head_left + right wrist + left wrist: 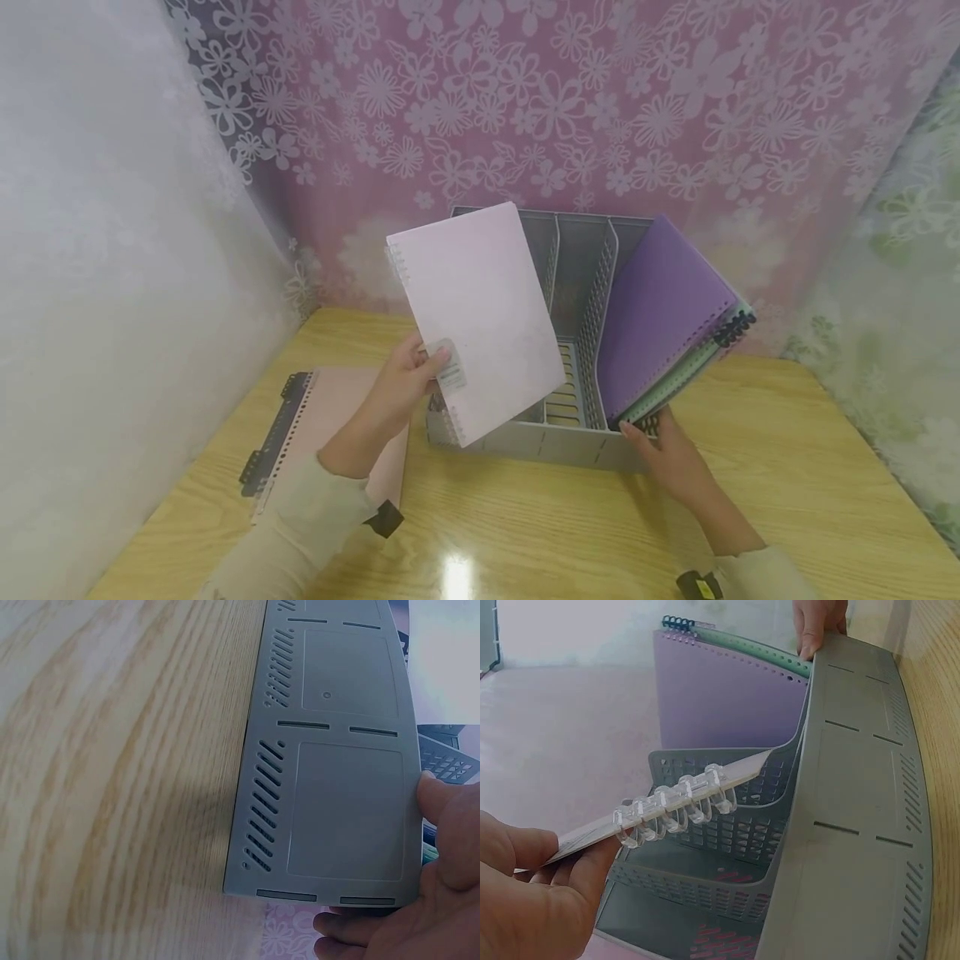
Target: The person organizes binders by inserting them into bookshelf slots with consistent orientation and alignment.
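Observation:
My left hand point(392, 390) pinches a pale spiral notebook point(487, 308) near its lower left, thumb over a small label on the cover. The notebook is tilted and overlaps the left part of a grey file organizer point(517, 442). Clear plastic rings point(676, 804) line its edge in the left wrist view. At the organizer's front right corner, my right hand point(678, 458) grips the rim, the thumb on top and fingers round the side point(349, 817). A purple notebook point(663, 308) and a green one point(678, 385) lean in the rightmost compartment, just above that hand.
On the wooden table point(517, 533) at left lies a pink notebook point(352, 400) with a dark binding strip point(276, 433), partly behind my left forearm. Perforated dividers point(600, 325) split the organizer into several compartments. A flowered curtain point(525, 108) hangs close behind it.

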`<state>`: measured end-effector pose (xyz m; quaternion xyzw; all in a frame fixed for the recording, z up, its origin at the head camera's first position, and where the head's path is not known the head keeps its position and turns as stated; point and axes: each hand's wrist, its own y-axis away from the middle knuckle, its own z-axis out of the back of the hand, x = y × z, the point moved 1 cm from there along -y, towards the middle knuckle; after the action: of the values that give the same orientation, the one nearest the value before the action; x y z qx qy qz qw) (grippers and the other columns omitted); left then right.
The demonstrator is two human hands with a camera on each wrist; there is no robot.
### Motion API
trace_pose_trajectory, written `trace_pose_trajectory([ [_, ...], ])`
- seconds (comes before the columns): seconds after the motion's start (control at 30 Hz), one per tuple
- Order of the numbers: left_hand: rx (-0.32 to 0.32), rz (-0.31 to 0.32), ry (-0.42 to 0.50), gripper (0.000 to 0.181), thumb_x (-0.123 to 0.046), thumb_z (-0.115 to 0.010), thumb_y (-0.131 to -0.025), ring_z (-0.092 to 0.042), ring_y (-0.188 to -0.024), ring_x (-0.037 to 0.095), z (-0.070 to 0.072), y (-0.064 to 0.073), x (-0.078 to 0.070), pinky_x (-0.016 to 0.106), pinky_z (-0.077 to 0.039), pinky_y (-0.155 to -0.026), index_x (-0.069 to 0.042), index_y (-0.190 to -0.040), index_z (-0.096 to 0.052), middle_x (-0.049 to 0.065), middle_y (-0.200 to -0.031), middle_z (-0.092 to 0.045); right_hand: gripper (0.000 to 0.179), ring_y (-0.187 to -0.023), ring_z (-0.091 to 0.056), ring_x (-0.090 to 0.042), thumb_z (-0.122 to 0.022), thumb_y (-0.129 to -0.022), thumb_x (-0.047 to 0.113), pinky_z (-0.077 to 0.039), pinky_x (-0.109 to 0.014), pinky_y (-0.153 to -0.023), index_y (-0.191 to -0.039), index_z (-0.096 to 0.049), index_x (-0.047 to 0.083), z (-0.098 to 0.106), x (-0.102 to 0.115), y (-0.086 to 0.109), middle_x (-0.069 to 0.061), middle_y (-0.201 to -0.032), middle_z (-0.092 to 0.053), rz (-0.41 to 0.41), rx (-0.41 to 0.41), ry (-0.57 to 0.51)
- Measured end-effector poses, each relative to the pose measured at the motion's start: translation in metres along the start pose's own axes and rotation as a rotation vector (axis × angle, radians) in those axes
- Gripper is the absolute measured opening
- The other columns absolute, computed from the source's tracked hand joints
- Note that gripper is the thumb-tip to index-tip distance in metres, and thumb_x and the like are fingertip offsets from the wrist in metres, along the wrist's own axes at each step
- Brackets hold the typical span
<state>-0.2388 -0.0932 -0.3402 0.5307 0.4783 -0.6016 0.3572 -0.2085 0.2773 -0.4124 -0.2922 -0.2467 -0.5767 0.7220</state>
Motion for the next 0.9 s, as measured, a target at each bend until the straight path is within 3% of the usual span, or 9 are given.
trace_pose_trajectory([
  [0.43,0.055,-0.009,0.021,0.04,-0.008,-0.042,-0.104,-0.06,-0.116,0.036,-0.02,-0.003,0.004,0.042,-0.054,-0.09,-0.004,-0.143,-0.036,0.024,-0.131,-0.057,0.082,-0.133,-0.024,-0.058,-0.046,-0.103,0.036,-0.03,-0.067,-0.103,-0.154,0.012,0.007,0.0,0.001,0.001,-0.036,-0.154,-0.009,0.014,0.005,-0.011],
  [0.57,0.058,-0.04,0.016,0.039,-0.007,-0.041,-0.104,-0.061,-0.115,0.036,-0.026,-0.005,0.005,0.042,-0.055,-0.088,-0.003,-0.143,-0.037,0.023,-0.13,-0.057,0.083,-0.13,-0.029,-0.058,-0.046,-0.104,0.037,-0.032,-0.067,-0.102,-0.154,0.012,0.007,-0.001,0.001,0.001,-0.037,-0.153,-0.01,0.009,0.002,0.0],
  [0.9,0.051,-0.079,-0.036,0.039,-0.012,-0.042,-0.105,-0.062,-0.112,0.036,-0.047,-0.008,0.017,0.041,-0.055,-0.087,-0.002,-0.142,-0.035,0.023,-0.129,-0.058,0.084,-0.133,-0.022,-0.06,-0.046,-0.103,0.039,-0.025,-0.069,-0.104,-0.154,0.012,0.006,-0.001,0.0,0.002,-0.037,-0.153,-0.008,-0.013,-0.007,0.015],
])
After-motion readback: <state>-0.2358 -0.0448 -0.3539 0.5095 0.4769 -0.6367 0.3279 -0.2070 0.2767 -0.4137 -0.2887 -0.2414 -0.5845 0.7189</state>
